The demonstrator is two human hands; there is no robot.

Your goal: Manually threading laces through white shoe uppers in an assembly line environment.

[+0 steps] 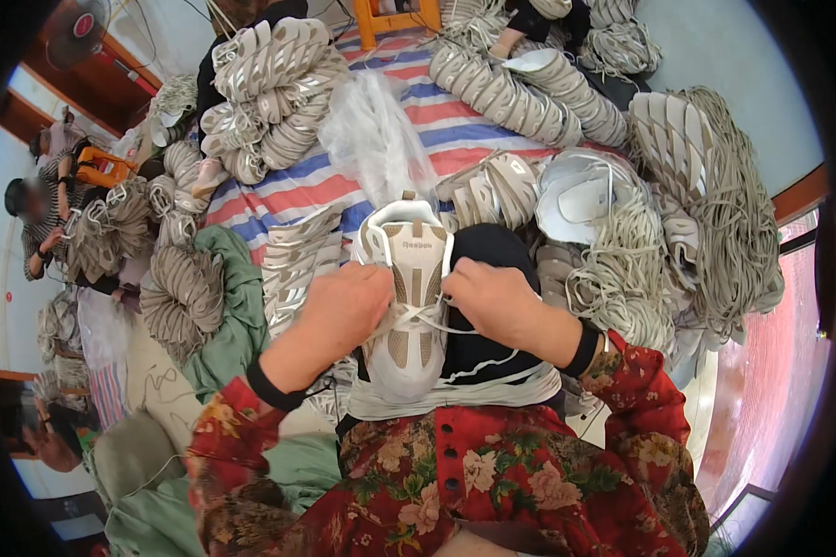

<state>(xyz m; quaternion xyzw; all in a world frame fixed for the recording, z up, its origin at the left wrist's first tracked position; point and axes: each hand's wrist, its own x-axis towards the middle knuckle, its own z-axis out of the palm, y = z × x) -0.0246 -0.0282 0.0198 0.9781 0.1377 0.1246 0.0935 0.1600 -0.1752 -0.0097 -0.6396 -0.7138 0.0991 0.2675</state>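
Observation:
A beige and white shoe upper (pixel 418 269) lies on my dark-clad lap, its tongue pointing away from me and its rounded toe toward me. A pale shoelace (pixel 420 317) crosses low on its front, with a loose end trailing right. My left hand (pixel 348 302) is closed at the upper's left edge, fingers curled in. Opposite it, my right hand (pixel 492 297) pinches at the right edge by the eyelets. The fingertips are partly hidden, so any lace between them cannot be made out. A bundle of pale laces (pixel 455 395) lies across my lap.
Stacked shoe uppers (pixel 274 93) lie on a striped sheet (pixel 418 97) beside clear plastic (pixel 372 130). More uppers with hanging laces (pixel 622 278) crowd my right. Green cloth (pixel 232 306) lies left. An orange stool (pixel 395 20) stands at the back; other people sit working far left and at the back.

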